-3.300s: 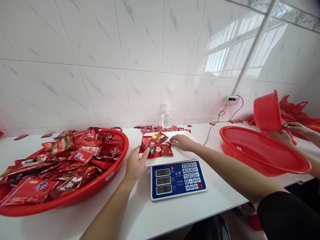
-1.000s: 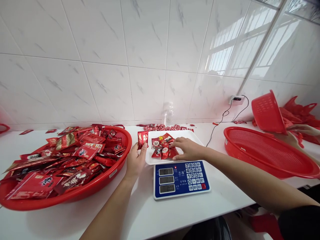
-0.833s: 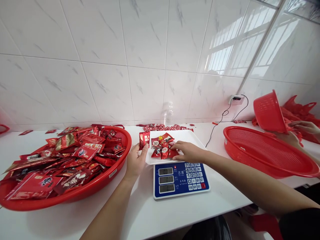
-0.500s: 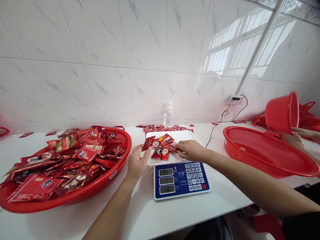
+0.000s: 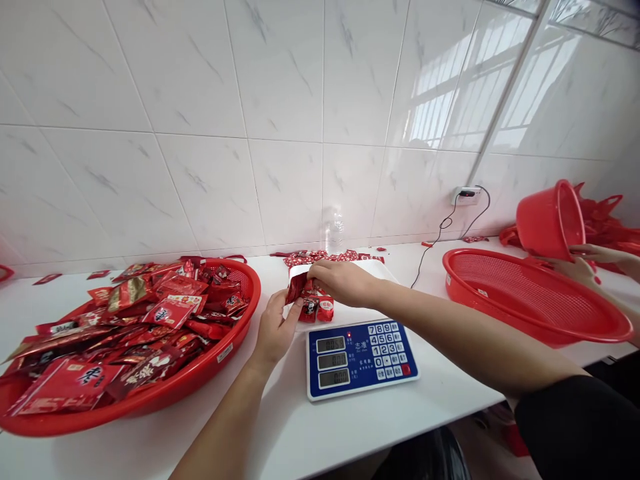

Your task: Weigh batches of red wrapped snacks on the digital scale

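Right hand [image 5: 345, 281] shifted left across the scale tray [image 5: 353, 313] to the packet [image 5: 296, 287]. Left hand [image 5: 275, 327] pinches it at the tray's left edge, probably for easy reach (right fingers [image 5: 319, 271] curled; hold hidden, can't tell).

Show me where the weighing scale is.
In the head view, the weighing scale sits on the white table, slightly right of centre, between the packet-filled basket on the left and another red basket.
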A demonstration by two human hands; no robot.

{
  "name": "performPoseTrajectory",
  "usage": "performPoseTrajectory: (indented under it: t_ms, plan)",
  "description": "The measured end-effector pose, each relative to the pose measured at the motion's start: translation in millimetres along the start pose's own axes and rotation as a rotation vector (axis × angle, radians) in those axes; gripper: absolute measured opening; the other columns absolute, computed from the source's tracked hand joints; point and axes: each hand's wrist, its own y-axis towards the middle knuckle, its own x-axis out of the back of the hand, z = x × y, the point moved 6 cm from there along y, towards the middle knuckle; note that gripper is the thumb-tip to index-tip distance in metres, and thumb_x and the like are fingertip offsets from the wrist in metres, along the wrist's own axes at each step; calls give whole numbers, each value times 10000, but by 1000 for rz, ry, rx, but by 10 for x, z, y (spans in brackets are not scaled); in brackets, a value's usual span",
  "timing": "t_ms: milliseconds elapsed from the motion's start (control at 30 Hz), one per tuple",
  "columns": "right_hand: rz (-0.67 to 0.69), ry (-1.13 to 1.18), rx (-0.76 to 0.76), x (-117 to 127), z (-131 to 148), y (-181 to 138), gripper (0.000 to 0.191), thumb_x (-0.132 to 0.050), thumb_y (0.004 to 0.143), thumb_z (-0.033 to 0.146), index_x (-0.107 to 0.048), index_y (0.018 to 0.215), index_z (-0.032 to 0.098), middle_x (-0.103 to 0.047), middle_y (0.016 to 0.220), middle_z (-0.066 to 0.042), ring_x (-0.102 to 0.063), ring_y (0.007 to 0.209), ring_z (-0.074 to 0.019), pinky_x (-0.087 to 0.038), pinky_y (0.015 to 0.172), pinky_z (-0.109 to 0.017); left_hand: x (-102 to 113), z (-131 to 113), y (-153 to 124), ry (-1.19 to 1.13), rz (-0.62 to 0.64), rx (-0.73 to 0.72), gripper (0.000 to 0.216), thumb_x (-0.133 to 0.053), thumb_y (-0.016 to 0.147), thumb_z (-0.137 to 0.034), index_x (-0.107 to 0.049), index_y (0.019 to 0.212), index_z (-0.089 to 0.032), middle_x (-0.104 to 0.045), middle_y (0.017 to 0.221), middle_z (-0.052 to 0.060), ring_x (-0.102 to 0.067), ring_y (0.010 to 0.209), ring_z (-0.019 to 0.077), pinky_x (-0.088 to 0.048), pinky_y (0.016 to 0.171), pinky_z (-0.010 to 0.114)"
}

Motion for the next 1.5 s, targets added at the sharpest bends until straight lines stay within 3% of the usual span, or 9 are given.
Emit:
performPoseTrajectory:
  t_ms: [267,400,600,733,900,1100,1233,1400,1500]
  plan:
    - [-8,247,-96,42,55,65,201,-474,927,228,-575,1099,200,-668,1042,-52,-616,889,-160,-463,744,-291,9,59,10,-98,-20,75,388,-582,845,-427,-622,1133,-170,-671,1075,93,-619,992,241,-470,876,343]
    - [-46,376,-237,75,-209,-79,246,-526,904,259,-575,1140,213,-670,1076,-47,-635,873,-148,-489,774,-307,48,32,23,-124,-74,81,375,-555,869,-413,-612,1152,-172,-686,1066,80,-626,1005,238,-467,887,335]
    - [114,218,-362,-254,-636,-482,269,-548,880,271,-634,1131,228,-641,1178,-80,-560,1126,-240,-449,932,-416,131,40,36,-157,-177,103,316,-555,877,-395,-613,1088,-166,-678,1095,81,-622,1032,230,-456,928,346]
    - [161,286,-328,-398,-659,-677,289,-554,878,271,-626,1154,229,-637,1182,-73,-569,1104,-217,-452,937,-400,131,25,32,-149,-186,106,368,-553,878,-393,-595,1168,-170,-672,1133,85,-612,1066,240,-458,932,352]
    - [176,372,-237,-343,-523,-713,192,-562,882,302,-662,1030,230,-643,1151,-52,-583,1070,-190,-466,926,-375,116,25,28,-130,-183,113,395,-545,880,-407,-594,1189,-165,-671,1142,91,-612,1069,246,-457,940,361]
    - [175,293,-44,-379,-222,-577,449,-577,878,431,-558,1281,235,-491,1396,-92,-405,1322,-231,-318,1103,-447,113,58,34,-125,-171,115,348,-554,872,-416,-610,1112,-171,-678,1113,86,-621,1046,242,-467,917,350]
    - [226,286,71,-451,-114,-560,443,-532,905,445,-571,1273,202,-509,1385,-96,-386,1341,-219,-294,1122,-425,113,63,34,-153,-165,122,371,-550,878,-408,-585,1164,-175,-666,1140,86,-625,1038,233,-477,904,344]
    - [205,291,2,-418,-232,-571,341,-552,896,421,-649,1145,209,-574,1305,-83,-498,1240,-195,-395,1047,-371,119,40,27,-137,-178,115,370,-557,873,-406,-589,1155,-167,-671,1131,87,-624,1034,237,-472,903,345]
    - [176,238,-4,-399,-189,-498,407,-569,879,458,-619,1202,215,-538,1344,-93,-469,1265,-219,-370,1064,-399,125,33,29,-104,-178,108,377,-555,874,-408,-583,1165,-170,-672,1120,85,-623,1026,237,-466,904,348]
